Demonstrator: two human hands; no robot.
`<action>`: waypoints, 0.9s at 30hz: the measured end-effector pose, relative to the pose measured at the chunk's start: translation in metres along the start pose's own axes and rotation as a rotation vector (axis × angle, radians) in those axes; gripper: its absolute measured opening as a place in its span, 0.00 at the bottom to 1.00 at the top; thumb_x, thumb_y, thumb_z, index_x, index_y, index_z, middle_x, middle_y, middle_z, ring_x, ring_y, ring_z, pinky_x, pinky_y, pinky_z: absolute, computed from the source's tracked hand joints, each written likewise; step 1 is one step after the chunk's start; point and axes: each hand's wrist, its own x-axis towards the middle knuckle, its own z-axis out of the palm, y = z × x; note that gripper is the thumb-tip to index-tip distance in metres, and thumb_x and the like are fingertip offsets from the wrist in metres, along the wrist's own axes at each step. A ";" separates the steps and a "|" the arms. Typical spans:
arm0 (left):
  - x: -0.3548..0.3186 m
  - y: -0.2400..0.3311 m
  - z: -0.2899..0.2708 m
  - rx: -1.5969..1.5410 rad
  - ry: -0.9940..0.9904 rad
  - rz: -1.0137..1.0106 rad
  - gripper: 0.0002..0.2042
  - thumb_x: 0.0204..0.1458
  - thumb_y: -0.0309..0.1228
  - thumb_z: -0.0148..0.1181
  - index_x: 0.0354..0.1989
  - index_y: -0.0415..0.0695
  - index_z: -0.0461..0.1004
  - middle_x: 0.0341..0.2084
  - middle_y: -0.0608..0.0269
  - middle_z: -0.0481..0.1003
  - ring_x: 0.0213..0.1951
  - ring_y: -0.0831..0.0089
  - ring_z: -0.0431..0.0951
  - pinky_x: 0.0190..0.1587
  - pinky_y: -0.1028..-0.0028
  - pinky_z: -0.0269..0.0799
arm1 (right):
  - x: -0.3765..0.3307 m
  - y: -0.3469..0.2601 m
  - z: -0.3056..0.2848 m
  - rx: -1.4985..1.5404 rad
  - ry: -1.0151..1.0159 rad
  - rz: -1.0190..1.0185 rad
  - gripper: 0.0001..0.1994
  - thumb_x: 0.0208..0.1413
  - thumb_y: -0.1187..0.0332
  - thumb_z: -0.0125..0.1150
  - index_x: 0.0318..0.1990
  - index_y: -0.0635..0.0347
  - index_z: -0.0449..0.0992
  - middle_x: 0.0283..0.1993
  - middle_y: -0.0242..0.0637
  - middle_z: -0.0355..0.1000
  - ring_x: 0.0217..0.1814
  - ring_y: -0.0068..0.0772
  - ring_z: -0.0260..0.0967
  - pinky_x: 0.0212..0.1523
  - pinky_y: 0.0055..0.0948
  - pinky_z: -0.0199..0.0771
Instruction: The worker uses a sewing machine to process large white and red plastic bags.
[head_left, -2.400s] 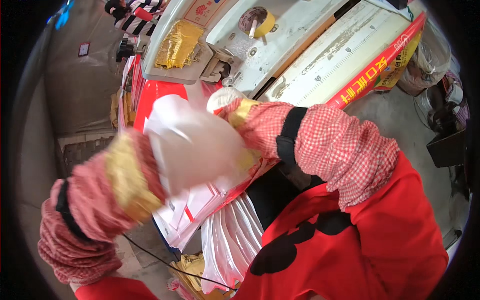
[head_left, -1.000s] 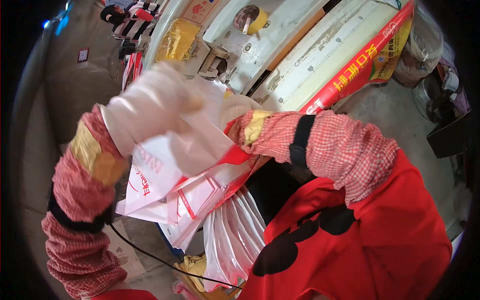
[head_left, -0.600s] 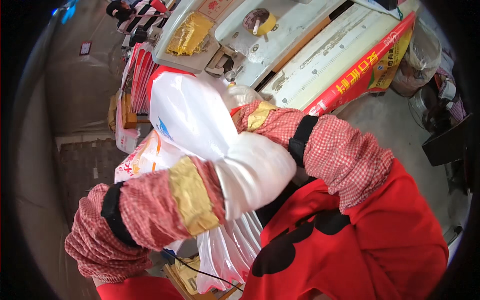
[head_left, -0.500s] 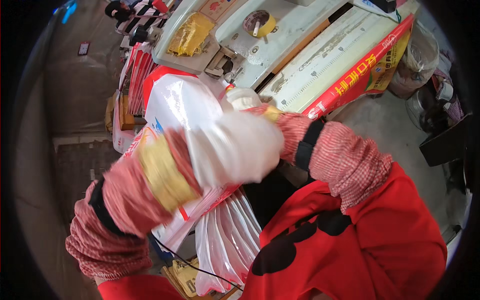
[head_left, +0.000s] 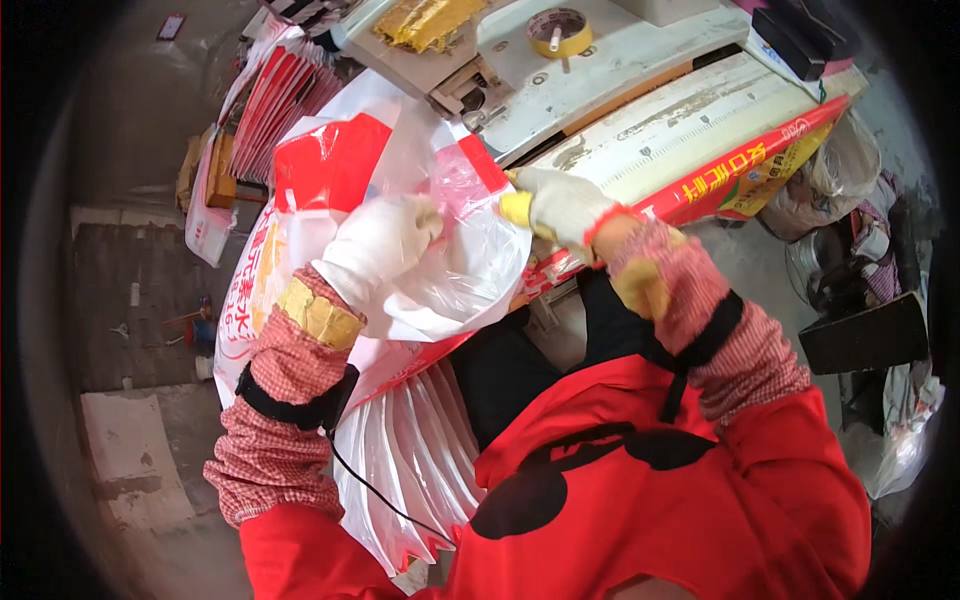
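gloved hands at a white-and-red bag (head_left: pixel 460 285)

the left hand (head_left: pixel 385 245), forearm slanting up from the lower left, is curled around the bag's film — the right hand (head_left: pixel 565 205) points leftward, fingertips at the bag's right edge; whether they pinch it, i cannot tell. the bag spreads between both hands.

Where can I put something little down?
On the pale table, between the white machine and the red sheet. The machine has a bare patch too, right of the tape. It's crowded around the left hand and right hand, with the bag spread out there.
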 end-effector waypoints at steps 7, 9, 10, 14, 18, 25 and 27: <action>0.017 0.007 -0.011 0.020 0.525 0.176 0.10 0.49 0.31 0.59 0.38 0.40 0.75 0.30 0.49 0.76 0.36 0.53 0.77 0.40 0.63 0.71 | 0.054 0.025 0.011 0.549 -0.166 0.050 0.13 0.56 0.61 0.57 0.39 0.63 0.76 0.34 0.35 0.75 0.34 0.28 0.72 0.35 0.32 0.75; 0.034 0.005 -0.002 -0.030 0.661 0.269 0.10 0.47 0.30 0.60 0.37 0.41 0.76 0.30 0.49 0.76 0.36 0.54 0.77 0.40 0.64 0.71 | 0.052 0.030 0.014 0.650 -0.139 0.047 0.09 0.56 0.67 0.59 0.39 0.64 0.75 0.35 0.35 0.75 0.36 0.26 0.72 0.39 0.28 0.72; 0.042 0.003 0.003 -0.141 0.579 0.214 0.10 0.47 0.29 0.60 0.37 0.39 0.76 0.30 0.50 0.77 0.36 0.57 0.77 0.39 0.66 0.71 | 0.050 0.031 0.015 0.707 -0.158 0.026 0.08 0.56 0.68 0.59 0.40 0.63 0.75 0.36 0.35 0.75 0.38 0.25 0.72 0.41 0.27 0.71; 0.069 -0.002 0.023 -0.208 0.347 -0.062 0.09 0.47 0.26 0.61 0.36 0.37 0.76 0.26 0.54 0.77 0.32 0.65 0.79 0.36 0.70 0.72 | 0.044 0.028 0.015 0.863 -0.281 -0.037 0.13 0.54 0.61 0.60 0.41 0.60 0.76 0.35 0.36 0.75 0.33 0.30 0.72 0.35 0.37 0.74; 0.078 -0.002 0.037 -0.319 0.421 -0.128 0.06 0.49 0.25 0.60 0.32 0.35 0.76 0.20 0.60 0.76 0.24 0.73 0.75 0.30 0.73 0.71 | 0.046 0.020 0.015 0.841 -0.185 0.064 0.15 0.55 0.56 0.61 0.41 0.59 0.76 0.35 0.36 0.76 0.34 0.31 0.73 0.38 0.31 0.72; 0.067 0.009 0.053 -1.044 0.350 -0.238 0.05 0.54 0.27 0.57 0.33 0.38 0.74 0.20 0.71 0.72 0.23 0.82 0.71 0.26 0.80 0.66 | 0.067 -0.005 0.019 0.794 -0.052 0.353 0.19 0.55 0.50 0.55 0.41 0.58 0.75 0.35 0.40 0.75 0.36 0.34 0.72 0.40 0.34 0.71; 0.056 0.017 0.052 -1.036 0.338 -0.167 0.04 0.55 0.26 0.55 0.32 0.38 0.74 0.21 0.72 0.71 0.23 0.83 0.68 0.26 0.81 0.65 | 0.073 -0.009 0.019 0.675 -0.039 0.355 0.16 0.58 0.55 0.53 0.41 0.58 0.74 0.37 0.41 0.75 0.40 0.36 0.72 0.43 0.37 0.70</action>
